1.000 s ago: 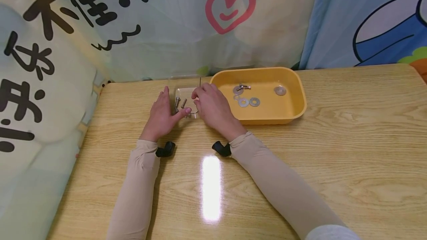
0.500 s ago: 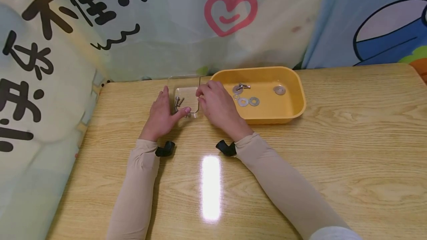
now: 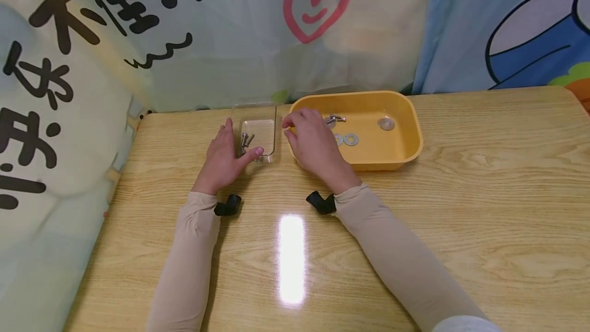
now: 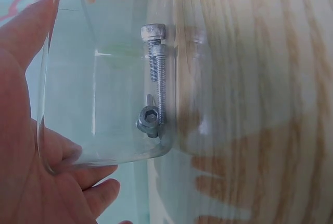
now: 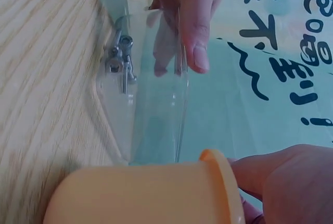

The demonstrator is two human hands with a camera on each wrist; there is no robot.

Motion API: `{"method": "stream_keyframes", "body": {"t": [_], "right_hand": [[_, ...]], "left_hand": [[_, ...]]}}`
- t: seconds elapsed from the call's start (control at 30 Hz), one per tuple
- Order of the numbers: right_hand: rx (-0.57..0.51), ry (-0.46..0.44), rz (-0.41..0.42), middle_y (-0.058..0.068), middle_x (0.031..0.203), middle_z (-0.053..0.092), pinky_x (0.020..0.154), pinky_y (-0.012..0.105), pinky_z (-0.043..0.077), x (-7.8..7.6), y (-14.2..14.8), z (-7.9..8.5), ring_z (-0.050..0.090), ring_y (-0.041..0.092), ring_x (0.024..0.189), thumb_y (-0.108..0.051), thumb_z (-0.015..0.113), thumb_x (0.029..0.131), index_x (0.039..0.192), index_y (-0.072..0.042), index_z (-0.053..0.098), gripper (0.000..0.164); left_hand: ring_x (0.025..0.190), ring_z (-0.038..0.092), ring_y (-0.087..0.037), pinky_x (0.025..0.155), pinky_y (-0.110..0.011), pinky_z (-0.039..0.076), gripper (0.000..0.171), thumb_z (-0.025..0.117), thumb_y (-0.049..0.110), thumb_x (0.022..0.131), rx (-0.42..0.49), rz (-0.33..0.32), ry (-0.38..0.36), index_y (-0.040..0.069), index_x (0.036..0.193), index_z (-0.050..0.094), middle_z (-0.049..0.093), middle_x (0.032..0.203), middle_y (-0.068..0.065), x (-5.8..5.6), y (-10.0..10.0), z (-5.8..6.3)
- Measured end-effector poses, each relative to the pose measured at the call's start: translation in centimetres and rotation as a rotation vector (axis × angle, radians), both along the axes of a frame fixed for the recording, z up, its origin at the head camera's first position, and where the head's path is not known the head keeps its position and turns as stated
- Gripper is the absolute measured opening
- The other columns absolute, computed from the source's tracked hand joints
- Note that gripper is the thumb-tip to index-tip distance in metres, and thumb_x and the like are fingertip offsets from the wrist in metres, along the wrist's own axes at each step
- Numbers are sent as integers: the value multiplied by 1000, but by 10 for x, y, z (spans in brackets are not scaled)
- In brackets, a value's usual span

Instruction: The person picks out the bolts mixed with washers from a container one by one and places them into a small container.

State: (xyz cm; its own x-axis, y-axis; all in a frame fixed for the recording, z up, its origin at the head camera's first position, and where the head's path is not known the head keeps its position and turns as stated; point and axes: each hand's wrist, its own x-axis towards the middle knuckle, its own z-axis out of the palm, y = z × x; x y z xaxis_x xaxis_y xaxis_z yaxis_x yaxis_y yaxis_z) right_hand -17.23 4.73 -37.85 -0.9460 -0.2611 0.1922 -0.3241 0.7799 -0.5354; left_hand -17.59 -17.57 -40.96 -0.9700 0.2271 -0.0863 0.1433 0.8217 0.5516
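The left hand (image 3: 223, 158) is against a clear plastic box (image 3: 275, 137), its fingers straight along the left side and its thumb over the near rim. Several hex socket bolts (image 4: 157, 78) lie on the box floor near that hand. Over the left rim of a yellow tray (image 3: 405, 158) is the right hand (image 3: 315, 147), thumb and forefinger slightly apart; nothing shows between them. In the right wrist view, the tray's wall hides part of this hand. Inside the tray are a washer (image 3: 351, 139), other flat washers and a few bolts (image 3: 338, 118), partly behind the right hand.
A wooden table (image 3: 484, 193) carries both containers close together at its back edge. Behind it hangs a printed cloth (image 3: 221, 65), which also covers the left side. Each wrist wears a black camera mount (image 3: 228, 205). One round washer (image 3: 386, 124) lies apart at the tray's right.
The right hand has moved right, from over the clear box to the tray's left rim. A bolt in the box has come to lie beside the others. The left hand stays put.
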Motion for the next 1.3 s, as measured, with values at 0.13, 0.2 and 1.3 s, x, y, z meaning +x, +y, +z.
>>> {"method": "stream_keyframes", "body": {"t": [0.13,0.2,1.3], "right_hand": [[-19,4,-1,13,111,60,89,43,48,-2,4,0,51,33,110,-12,61,101,111,-4,70,15],[-31,1,-5,13,111,60,89,43,48,-3,7,0,52,33,111,-11,61,100,111,-3,69,15],[-92,-34,-86,18,113,61,97,46,44,-18,42,-10,50,36,111,-10,61,101,113,1,67,17]], "left_hand": [[153,6,-36,123,-50,10,103,59,53,98,3,1,3,-7,158,0,7,165,-25,0,0,1],[153,6,-36,123,-50,10,103,59,53,98,5,3,0,-7,158,0,7,165,-25,0,-1,1],[154,3,-35,122,-52,7,104,60,52,98,21,0,-22,-4,158,-2,4,166,-23,2,-1,1]]}}
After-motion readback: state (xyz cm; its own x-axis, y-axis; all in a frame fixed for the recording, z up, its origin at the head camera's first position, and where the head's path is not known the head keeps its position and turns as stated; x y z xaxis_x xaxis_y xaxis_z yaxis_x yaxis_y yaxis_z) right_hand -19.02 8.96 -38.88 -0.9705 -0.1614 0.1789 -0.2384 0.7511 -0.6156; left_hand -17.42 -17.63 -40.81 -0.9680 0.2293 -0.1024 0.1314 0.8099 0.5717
